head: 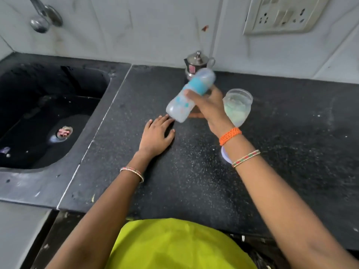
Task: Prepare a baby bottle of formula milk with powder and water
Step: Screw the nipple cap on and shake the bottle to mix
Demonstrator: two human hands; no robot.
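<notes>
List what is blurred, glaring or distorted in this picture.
Head view: the baby bottle in the right hand is smeared by motion blur; the tap is soft; wide-angle distortion bows the countertop edges; no strong glare, lighting even.

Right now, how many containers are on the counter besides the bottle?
2: a steel pot at the back wall behind the tilted baby bottle, and a clear plastic jar beside the right hand. Others may be hidden.
</notes>
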